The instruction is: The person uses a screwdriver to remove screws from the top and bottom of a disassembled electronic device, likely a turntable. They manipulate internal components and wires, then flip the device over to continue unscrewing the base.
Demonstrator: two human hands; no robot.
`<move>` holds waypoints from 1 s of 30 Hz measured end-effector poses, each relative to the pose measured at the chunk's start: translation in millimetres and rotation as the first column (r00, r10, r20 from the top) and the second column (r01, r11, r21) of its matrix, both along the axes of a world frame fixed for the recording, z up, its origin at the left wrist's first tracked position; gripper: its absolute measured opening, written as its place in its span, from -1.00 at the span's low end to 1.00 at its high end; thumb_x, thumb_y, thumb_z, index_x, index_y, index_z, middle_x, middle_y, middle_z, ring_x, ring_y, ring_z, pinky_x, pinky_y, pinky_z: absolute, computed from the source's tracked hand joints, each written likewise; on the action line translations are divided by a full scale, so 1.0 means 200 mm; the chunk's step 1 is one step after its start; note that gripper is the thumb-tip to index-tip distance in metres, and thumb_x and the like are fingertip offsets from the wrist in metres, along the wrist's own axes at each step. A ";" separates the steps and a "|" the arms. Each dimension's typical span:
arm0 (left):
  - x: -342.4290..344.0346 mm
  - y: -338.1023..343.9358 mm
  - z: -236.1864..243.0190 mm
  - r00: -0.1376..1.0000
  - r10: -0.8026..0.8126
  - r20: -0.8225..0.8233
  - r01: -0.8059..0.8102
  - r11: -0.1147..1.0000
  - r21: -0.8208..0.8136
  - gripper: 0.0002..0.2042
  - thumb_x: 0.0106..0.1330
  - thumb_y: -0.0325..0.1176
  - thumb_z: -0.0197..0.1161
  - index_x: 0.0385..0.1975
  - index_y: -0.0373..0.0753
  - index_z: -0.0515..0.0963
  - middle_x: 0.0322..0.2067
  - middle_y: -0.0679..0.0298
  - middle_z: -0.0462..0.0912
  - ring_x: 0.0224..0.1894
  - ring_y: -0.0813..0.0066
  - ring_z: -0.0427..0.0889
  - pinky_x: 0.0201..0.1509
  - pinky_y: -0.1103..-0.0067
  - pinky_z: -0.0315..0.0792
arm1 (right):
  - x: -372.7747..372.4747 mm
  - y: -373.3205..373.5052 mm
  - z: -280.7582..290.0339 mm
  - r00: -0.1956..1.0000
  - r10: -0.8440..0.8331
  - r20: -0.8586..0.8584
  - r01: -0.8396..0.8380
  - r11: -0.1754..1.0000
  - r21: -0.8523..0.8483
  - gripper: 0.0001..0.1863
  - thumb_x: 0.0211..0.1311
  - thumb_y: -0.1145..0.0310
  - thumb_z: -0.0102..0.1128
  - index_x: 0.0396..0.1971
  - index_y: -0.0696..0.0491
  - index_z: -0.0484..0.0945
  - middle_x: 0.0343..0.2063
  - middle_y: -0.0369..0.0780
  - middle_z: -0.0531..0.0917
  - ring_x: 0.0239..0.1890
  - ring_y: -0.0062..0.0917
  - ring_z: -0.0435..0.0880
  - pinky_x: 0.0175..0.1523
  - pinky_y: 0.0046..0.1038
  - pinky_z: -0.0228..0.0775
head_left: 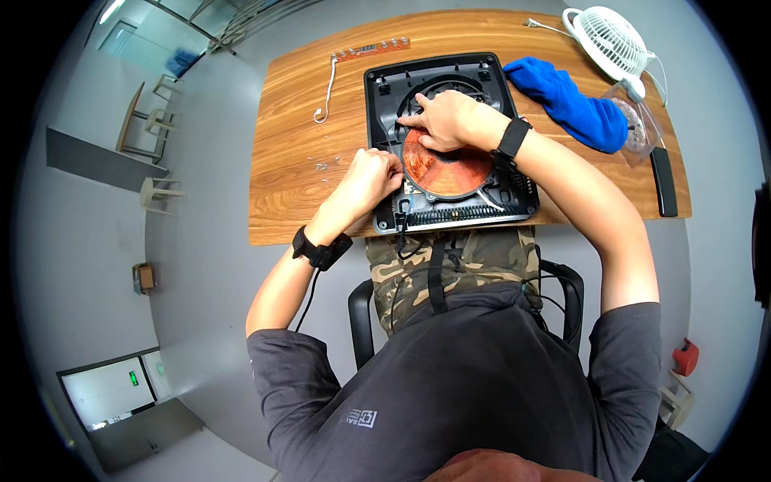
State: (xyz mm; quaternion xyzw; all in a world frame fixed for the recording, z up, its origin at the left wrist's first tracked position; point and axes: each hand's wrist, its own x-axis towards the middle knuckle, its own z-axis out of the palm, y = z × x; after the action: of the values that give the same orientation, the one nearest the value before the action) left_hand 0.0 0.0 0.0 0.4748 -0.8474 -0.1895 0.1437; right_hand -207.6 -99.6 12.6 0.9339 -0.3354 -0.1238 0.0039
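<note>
On the near side of the wooden table (285,132) lies the open black housing of an induction cooker (514,210). A round copper coil (450,178) sits inside it, partly covered by my right hand (450,120). That hand reaches across from the right, its index finger stretched out toward the upper left of the coil and other fingers bent down onto the coil's edge. At the coil's left edge, my left hand (377,175) is closed with its fingertips low in the housing. Whatever those fingertips hold is hidden. A white wire (490,199) comes out at the coil's lower right.
Small screws (323,166) are scattered left of the housing. Farther back lies a narrow orange circuit board (369,50) with a white cable (331,88). To the right are a blue cloth (566,100), a white fan (612,44), clear plastic (646,132) and a black bar (663,183).
</note>
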 end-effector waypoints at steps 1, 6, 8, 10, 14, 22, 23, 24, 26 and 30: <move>0.00 0.00 0.00 1.000 -0.008 0.007 0.008 1.000 -0.008 -0.89 0.14 -0.44 0.35 -0.42 -0.36 0.67 -0.44 -0.03 0.69 -0.25 -0.03 0.68 -0.10 0.25 0.54 | -0.01 0.00 -0.01 1.000 0.009 0.018 -0.009 1.000 -0.012 -0.33 0.34 -0.08 0.02 0.46 -0.41 0.28 0.37 0.10 0.37 -0.09 -0.06 0.75 0.01 -0.18 0.63; 0.01 -0.02 -0.09 1.000 -0.006 -0.015 0.005 0.997 -0.072 -0.88 0.13 -0.43 0.40 -0.39 -0.32 0.69 -0.49 0.07 0.66 -0.41 0.14 0.65 -0.26 0.35 0.53 | -0.01 0.02 -0.03 0.996 -0.042 0.079 0.039 0.998 0.039 -0.39 0.27 0.01 0.06 0.37 -0.37 0.44 0.27 0.06 0.50 -0.03 -0.06 0.73 0.00 -0.12 0.62; 0.04 0.00 -0.09 0.999 0.042 0.011 -0.041 0.998 -0.050 -0.89 0.14 -0.43 0.41 -0.39 -0.30 0.69 -0.51 0.11 0.64 -0.44 0.20 0.63 -0.28 0.39 0.51 | 0.02 0.04 -0.01 0.993 -0.059 0.105 0.053 0.997 0.064 -0.40 0.22 0.04 0.08 0.33 -0.39 0.49 0.17 0.02 0.59 -0.01 -0.07 0.72 0.01 -0.09 0.62; 0.05 -0.02 -0.10 1.000 0.028 0.012 -0.027 0.997 -0.072 -0.90 0.17 -0.43 0.42 -0.40 -0.31 0.69 -0.52 0.14 0.63 -0.47 0.29 0.60 -0.30 0.43 0.49 | 0.03 0.03 -0.01 0.987 -0.108 0.118 0.100 0.992 0.073 -0.41 0.20 0.02 0.12 0.29 -0.39 0.53 0.16 -0.15 0.63 0.09 -0.15 0.69 0.09 0.07 0.55; 0.00 0.01 -0.06 0.999 0.041 -0.023 -0.042 0.998 -0.041 -0.90 0.14 -0.46 0.46 -0.42 -0.33 0.68 -0.55 0.17 0.58 -0.49 0.26 0.54 -0.29 0.40 0.44 | 0.13 -0.06 -0.09 0.995 -0.103 -0.004 0.103 0.993 0.052 -0.47 0.21 0.03 0.22 0.22 -0.32 0.60 0.17 -0.29 0.67 0.16 -0.19 0.67 0.16 0.25 0.46; 0.04 0.02 -0.14 0.994 0.106 -0.011 -0.107 0.989 -0.102 -0.90 0.13 -0.47 0.48 -0.46 -0.30 0.67 -0.56 0.26 0.59 -0.50 0.37 0.53 -0.21 0.47 0.38 | 0.12 -0.03 -0.04 0.998 -0.032 -0.049 0.036 0.996 0.078 -0.58 0.16 0.24 0.37 0.07 -0.13 0.72 0.05 -0.13 0.72 0.01 -0.19 0.73 -0.01 0.10 0.58; 0.03 0.03 -0.13 0.994 0.103 -0.020 -0.105 0.987 -0.119 -0.90 0.11 -0.46 0.48 -0.49 -0.27 0.66 -0.57 0.27 0.59 -0.49 0.35 0.53 -0.16 0.45 0.36 | 0.12 -0.05 -0.06 0.997 -0.055 -0.052 0.059 0.995 0.076 -0.52 0.15 0.22 0.37 0.12 -0.12 0.68 0.06 -0.20 0.73 0.04 -0.16 0.72 0.04 0.13 0.56; 0.01 0.04 -0.13 0.996 0.090 -0.001 -0.090 0.986 -0.142 -0.90 0.11 -0.46 0.48 -0.49 -0.27 0.65 -0.57 0.27 0.58 -0.48 0.34 0.53 -0.16 0.42 0.36 | 0.11 -0.05 -0.06 0.996 -0.088 -0.005 0.088 0.995 0.052 -0.50 0.15 0.21 0.36 0.15 -0.13 0.66 0.07 -0.22 0.72 0.05 -0.15 0.72 0.06 0.13 0.56; -0.01 0.03 -0.11 0.997 0.074 0.034 -0.068 0.984 -0.167 -0.90 0.10 -0.46 0.47 -0.50 -0.27 0.65 -0.58 0.25 0.58 -0.47 0.30 0.54 -0.16 0.40 0.37 | 0.12 -0.04 -0.07 0.994 -0.100 -0.034 0.102 0.991 0.089 -0.53 0.16 0.21 0.34 0.12 -0.15 0.67 0.03 -0.25 0.74 0.05 -0.16 0.72 0.07 0.08 0.57; -0.03 0.03 -0.06 0.992 0.024 0.127 -0.001 0.984 -0.176 -0.89 0.11 -0.46 0.46 -0.44 -0.32 0.66 -0.53 0.15 0.64 -0.45 0.25 0.61 -0.16 0.41 0.47 | 0.07 -0.04 -0.05 0.997 -0.050 -0.065 0.055 0.995 0.078 -0.31 0.25 0.01 0.07 0.44 -0.40 0.33 0.25 -0.22 0.60 0.22 -0.20 0.62 0.19 0.02 0.51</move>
State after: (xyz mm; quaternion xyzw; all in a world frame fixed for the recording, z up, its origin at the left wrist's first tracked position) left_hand -6.5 5.1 -12.4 0.4768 -0.8653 -0.0823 0.1311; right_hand -193.2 -108.5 1.8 0.9198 -0.3544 -0.1664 -0.0260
